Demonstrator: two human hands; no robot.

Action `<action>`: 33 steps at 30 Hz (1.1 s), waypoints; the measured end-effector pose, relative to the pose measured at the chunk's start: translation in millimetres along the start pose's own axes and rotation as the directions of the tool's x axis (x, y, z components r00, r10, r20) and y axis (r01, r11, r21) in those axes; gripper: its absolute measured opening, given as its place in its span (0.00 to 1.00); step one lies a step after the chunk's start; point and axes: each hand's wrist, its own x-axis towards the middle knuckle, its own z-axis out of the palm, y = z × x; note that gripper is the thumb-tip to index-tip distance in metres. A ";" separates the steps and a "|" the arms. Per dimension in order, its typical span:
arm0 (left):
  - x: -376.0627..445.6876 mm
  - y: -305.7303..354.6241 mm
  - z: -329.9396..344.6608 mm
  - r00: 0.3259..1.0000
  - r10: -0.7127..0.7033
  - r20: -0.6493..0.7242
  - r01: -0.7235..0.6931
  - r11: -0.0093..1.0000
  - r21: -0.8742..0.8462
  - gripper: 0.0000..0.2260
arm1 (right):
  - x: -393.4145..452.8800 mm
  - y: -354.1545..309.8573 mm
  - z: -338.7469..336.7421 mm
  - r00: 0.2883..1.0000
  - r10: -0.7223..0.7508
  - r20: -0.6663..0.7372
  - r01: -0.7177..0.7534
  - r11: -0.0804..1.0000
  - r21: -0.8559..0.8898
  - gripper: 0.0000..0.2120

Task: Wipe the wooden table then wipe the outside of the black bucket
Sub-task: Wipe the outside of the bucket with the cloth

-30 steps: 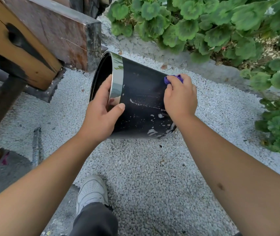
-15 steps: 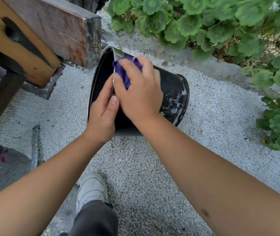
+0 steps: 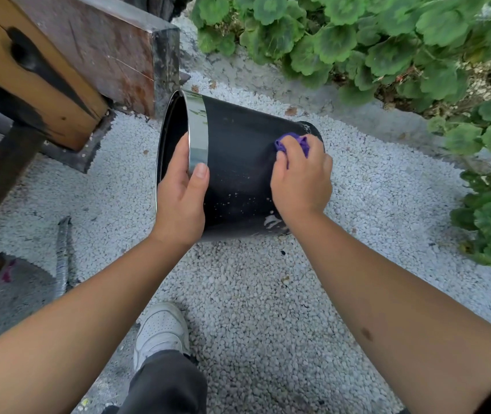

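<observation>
Just two hands [image 3: 239, 186], one bucket [image 3: 238, 162], one cloth [image 3: 293, 141].

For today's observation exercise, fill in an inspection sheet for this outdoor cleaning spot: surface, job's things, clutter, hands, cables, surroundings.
Surface: white gravel.
Job's things: black bucket tipped on its side, white specks low on its wall; purple cloth; wooden table corner at left.
Clutter: grey rod on the ground.
Hands: left hand grips the bucket's rim; right hand presses the cloth on the wall.
Cables: nothing seen.
Surroundings: green plants; white shoe.
</observation>
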 end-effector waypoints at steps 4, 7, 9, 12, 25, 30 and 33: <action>-0.4 -1.7 3.2 0.999 -0.033 -0.003 0.033 0.999 -0.014 0.28 | 5.7 23.9 -3.4 0.990 0.123 0.071 -0.121 0.992 -0.027 0.12; 2.3 -2.3 2.9 0.998 -0.054 0.035 0.053 0.998 0.040 0.27 | 11.6 28.9 -10.6 0.979 0.167 0.121 -0.180 0.978 0.102 0.10; 4.0 -3.7 1.6 0.995 -0.088 0.055 0.086 0.996 0.032 0.27 | 17.6 24.1 -18.2 0.961 0.253 0.114 -0.275 0.919 0.283 0.10; 4.5 -4.8 -0.5 0.993 -0.100 0.056 0.100 0.995 0.007 0.27 | 23.5 -0.5 -28.3 0.962 0.264 0.067 -0.261 0.823 0.505 0.10; 6.0 -2.8 -4.4 0.988 -0.142 -0.062 0.146 0.987 0.064 0.28 | -23.1 -54.9 -7.3 0.974 -0.221 -0.057 0.227 0.958 0.176 0.10; 6.1 -4.3 -6.8 0.980 -0.173 -0.101 0.185 0.975 0.120 0.25 | -4.1 -15.1 7.0 0.999 -0.047 -0.001 0.047 0.998 0.052 0.11; 8.4 0.1 -5.1 0.988 -0.130 -0.078 0.141 0.978 0.154 0.23 | 6.5 6.7 8.7 0.994 0.107 0.017 -0.107 0.993 0.041 0.11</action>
